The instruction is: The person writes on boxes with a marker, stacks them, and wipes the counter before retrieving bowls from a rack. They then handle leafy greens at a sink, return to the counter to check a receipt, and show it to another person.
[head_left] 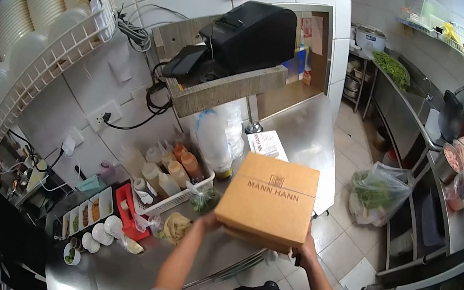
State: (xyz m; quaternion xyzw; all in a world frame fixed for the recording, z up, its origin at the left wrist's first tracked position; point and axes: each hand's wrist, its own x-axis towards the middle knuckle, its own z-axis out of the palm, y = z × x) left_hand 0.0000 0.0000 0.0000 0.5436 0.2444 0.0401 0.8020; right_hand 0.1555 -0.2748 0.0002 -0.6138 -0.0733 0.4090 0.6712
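A brown cardboard box (265, 201) printed "MANN HANN" is held up in front of me, over the front edge of the steel counter (306, 132). My left hand (208, 222) grips its lower left side, fingers partly hidden behind the cardboard. At the lower right corner, my right hand (306, 253) is closed on the box. Below the lid another brown layer shows, and a bit of white material hangs by the right hand. Beyond the box lies a white printed packet (267, 143). Left of it are clear plastic bags (215, 136).
A white basket (172, 201) of sauce bottles and a red container (129, 213) stand left on the counter. Above is a shelf with a black machine (251, 37). A bag of greens (377, 194) sits on the floor at right. Another person (5, 219) is at far left.
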